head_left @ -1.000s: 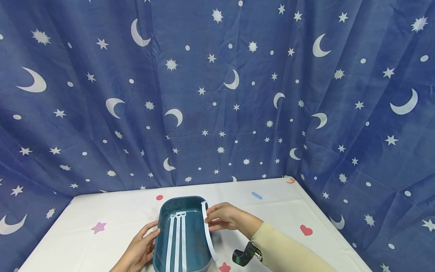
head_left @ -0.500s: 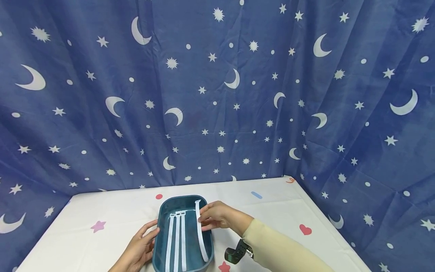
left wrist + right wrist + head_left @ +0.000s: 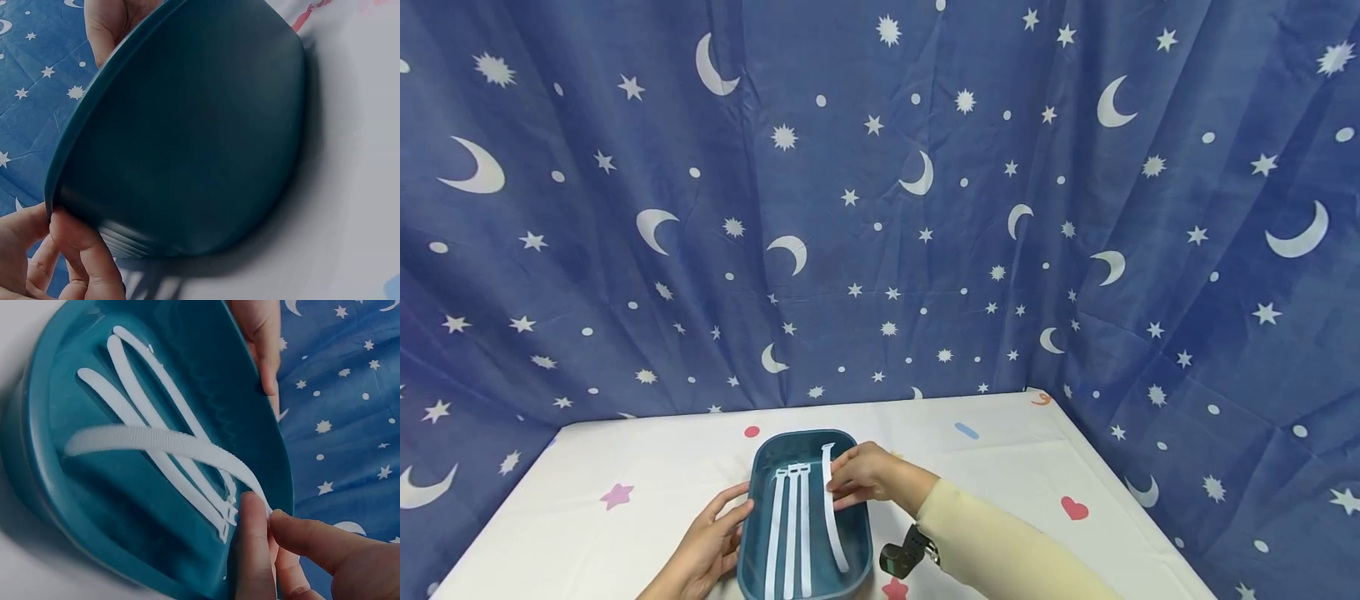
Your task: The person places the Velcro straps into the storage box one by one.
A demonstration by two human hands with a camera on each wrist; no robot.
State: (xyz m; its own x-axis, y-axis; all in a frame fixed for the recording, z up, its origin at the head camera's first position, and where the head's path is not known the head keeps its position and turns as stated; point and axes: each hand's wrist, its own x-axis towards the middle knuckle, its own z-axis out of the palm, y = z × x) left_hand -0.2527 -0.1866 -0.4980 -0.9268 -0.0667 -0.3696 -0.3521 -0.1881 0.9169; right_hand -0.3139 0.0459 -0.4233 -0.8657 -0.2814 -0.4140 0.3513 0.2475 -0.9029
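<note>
A deep teal plastic basin (image 3: 858, 537) with rounded corners stands on the table. My left hand (image 3: 703, 533) grips its left rim; in the left wrist view the thumb and fingers (image 3: 87, 250) pinch the basin's rim (image 3: 53, 169). My right hand (image 3: 868, 473) pinches a white strap (image 3: 830, 517) between thumb and fingers, near its buckle end, over the right half of the basin. In the right wrist view this ribbed strap (image 3: 169, 439) arches free and crosses above the others. Three similar white straps (image 3: 791, 533) lie side by side on the basin floor, slotted buckle ends away from me.
A white tablecloth (image 3: 970, 500) with coloured shapes covers the table. Blue curtains (image 3: 865, 267) with moons and stars enclose the back and sides. A dark device (image 3: 901, 557) is strapped at my right wrist, close to the basin's right side.
My right hand has moved left, carrying the white strap from over the basin's right rim to inside its right half. The left hand and basin have hardly moved.
</note>
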